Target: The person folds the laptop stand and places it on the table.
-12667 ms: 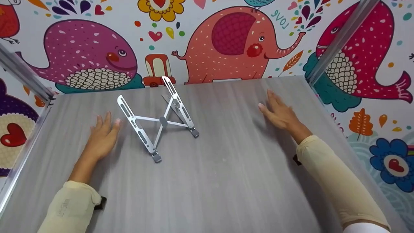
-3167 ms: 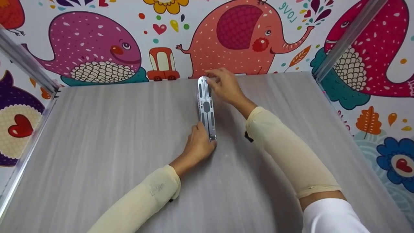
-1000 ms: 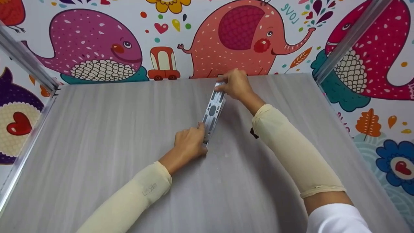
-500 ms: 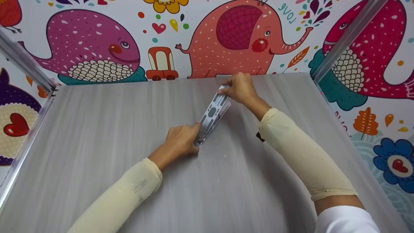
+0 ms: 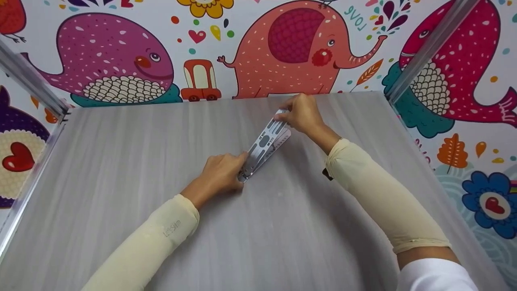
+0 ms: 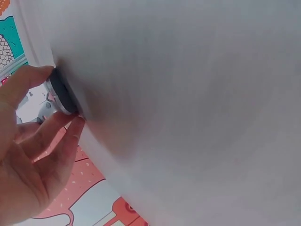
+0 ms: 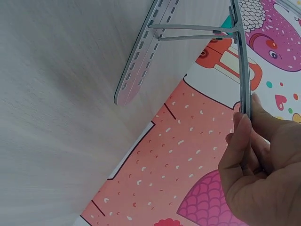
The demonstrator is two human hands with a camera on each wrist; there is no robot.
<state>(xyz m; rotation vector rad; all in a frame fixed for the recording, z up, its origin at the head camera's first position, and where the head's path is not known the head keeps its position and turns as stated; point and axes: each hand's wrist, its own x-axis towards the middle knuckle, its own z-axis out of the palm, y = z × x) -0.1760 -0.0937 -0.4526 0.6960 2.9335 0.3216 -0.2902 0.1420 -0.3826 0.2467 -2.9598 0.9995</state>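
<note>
A silver laptop stand [image 5: 264, 141], its side rails drawn together into a narrow bundle, lies slantwise between both hands. My left hand [image 5: 222, 171] grips its near end, thumb and fingers around the dark grey end piece [image 6: 62, 92] in the left wrist view. With thumb and fingertips, my right hand [image 5: 303, 113] pinches the far end of the upper bars [image 7: 243, 61]. Those bars stand raised at an angle from the slotted lower bars [image 7: 136, 61], which lie close over the tabletop. Thin struts [image 7: 193, 32] span the gap in the right wrist view.
The grey wood-grain table [image 5: 133, 161] ends at a back wall [image 5: 226, 76] printed with cartoon animals. Metal posts rise at the left corner [image 5: 32, 76] and right corner [image 5: 428, 52]. Both forearms wear pale yellow sleeves [image 5: 387, 198].
Earlier the stand stood spread in an X, untouched. It was then narrowed between both hands. Over the last second it swung clockwise, and the gap between upper and lower bars widened.
</note>
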